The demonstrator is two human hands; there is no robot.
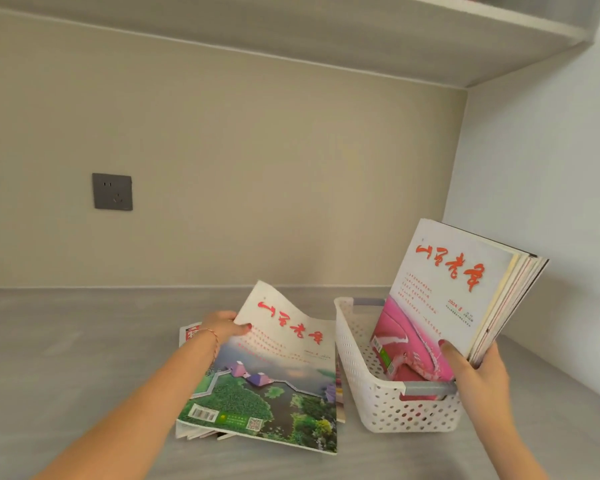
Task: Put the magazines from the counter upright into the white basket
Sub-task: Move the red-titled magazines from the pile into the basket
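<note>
Grey counter (pixel 66 358): left hand (pixel 222 325) pinches top magazine (pixel 271 372), hiding stack beneath; right hand (pixel 478 372) clasps magazines (pixel 444 299) in basket (pixel 371 393).

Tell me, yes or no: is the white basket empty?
No. The right hand holds several magazines upright inside the white basket.

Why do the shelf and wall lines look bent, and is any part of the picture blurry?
Head view: the wide-angle lens bows the shelf edge and stretches the corners. Light is soft and even, with faint shadows under the basket. The right hand and small print on the magazines look slightly soft.
</note>
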